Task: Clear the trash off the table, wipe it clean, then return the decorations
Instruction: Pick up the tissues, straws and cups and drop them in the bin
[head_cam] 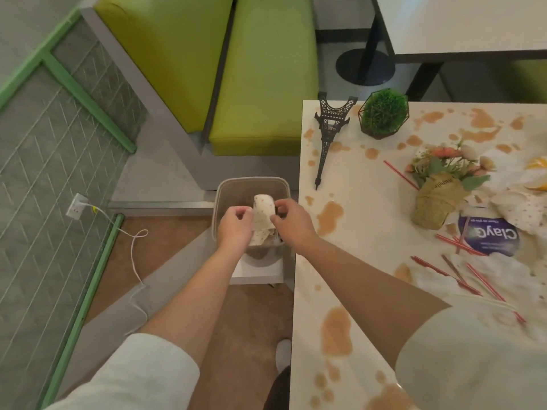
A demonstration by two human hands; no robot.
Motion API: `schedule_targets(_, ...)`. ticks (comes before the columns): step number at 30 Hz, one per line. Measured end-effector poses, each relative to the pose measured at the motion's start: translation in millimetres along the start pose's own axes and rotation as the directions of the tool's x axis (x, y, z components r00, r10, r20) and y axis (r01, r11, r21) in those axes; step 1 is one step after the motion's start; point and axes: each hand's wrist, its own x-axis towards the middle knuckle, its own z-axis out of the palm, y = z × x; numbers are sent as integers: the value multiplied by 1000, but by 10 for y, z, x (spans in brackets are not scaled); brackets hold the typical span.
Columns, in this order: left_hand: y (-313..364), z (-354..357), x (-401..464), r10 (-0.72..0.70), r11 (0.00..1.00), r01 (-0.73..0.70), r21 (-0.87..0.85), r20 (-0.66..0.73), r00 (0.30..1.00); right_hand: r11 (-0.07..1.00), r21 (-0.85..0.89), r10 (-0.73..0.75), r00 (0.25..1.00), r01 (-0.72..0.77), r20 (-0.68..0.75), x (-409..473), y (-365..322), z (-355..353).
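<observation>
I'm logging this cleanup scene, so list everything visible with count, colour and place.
Dotted paper napkin: one, cream, held over bin.
Plastic trash bin: one, beige, floor beside table.
White table: one, brown spills.
Metal Eiffel Tower model: one, black, lying at table's far-left corner.
Grass ball in wire frame: one, green, far edge.
Burlap-wrapped flower bouquet: one, tipped, mid-table.
Striped straws: several, red, scattered.
Wipes packet: one, purple.
Bench cushions: two, green.
Left hand, right hand: pinching napkin.

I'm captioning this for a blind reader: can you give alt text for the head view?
Both hands, left hand and right hand, hold a crumpled dotted napkin over a bin beside a stained table still holding straws, a tower model and flowers.
</observation>
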Motion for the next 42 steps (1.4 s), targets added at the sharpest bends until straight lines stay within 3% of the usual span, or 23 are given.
schedule_targets(3, 76, 99, -207, 9, 1000, -8, -15, 39, 999, 1000, 28, -8, 999, 7, 36, -198, 97, -198)
schedule_targets(18, 471, 1188, -1673, 146, 989, -150, -15, 344, 928, 1000, -10, 3, 965, -5, -263, -1397, 1140, -1677)
schedule_targets(20, 488, 1334, -1862, 150, 988, -155, -19, 388, 909, 997, -81, -35, 954, 11, -297, -1531, 1273, -1848)
schedule_targets(24, 481, 1598, -2161, 156, 985, -175, -2, 456, 876, 916, -400, -143, 915, -22, -378, -1743, 1574, -2128)
schedule_targets(30, 456, 1851, -2417, 153, 985, -174, -5, 501, 852, 782, -608, -51, 958, -137, -281, -1913, 1976, -2372)
schedule_targets(35, 441, 1933, -2566, 141, 988, -155, -15, 513, 846, 878, -459, 20, 969, -135, -247, -1950, 2190, -2412)
schedule_targets(42, 364, 2042, -2614, 123, 987, -158, 24, 523, 843, 988, -13, 145, 940, -157, -309, -2031, 2197, -2439)
